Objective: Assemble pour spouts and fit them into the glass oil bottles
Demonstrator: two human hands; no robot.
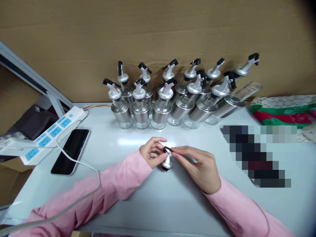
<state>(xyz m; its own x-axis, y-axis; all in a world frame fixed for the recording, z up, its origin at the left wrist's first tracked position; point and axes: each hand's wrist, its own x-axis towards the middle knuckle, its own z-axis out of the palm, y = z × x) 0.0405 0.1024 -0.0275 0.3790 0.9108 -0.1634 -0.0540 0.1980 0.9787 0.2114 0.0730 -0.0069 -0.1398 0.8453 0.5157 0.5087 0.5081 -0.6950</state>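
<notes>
A silver pour spout (pixel 168 162) with a black flip lid is held above the white table, its base pointing down. My left hand (pixel 153 153) is closed on the spout's body, thumb in front and fingers curled behind. From the other side, my right hand (pixel 197 163) pinches the black lid (pixel 168 149) between thumb and fingertips. Behind both hands stand several glass bottles (pixel 161 113) with steel sleeves, most topped with the same kind of spout. One bottle (pixel 228 104) at the right end has a bare glass neck.
On the left lie a power strip (pixel 53 133) and a phone (pixel 71 151); a white cable (pixel 98 179) crosses over my left sleeve. A blurred-out dark object (pixel 256 158) and a green-and-red bag (pixel 283 113) are at the right. Cardboard (pixel 158 29) backs the table.
</notes>
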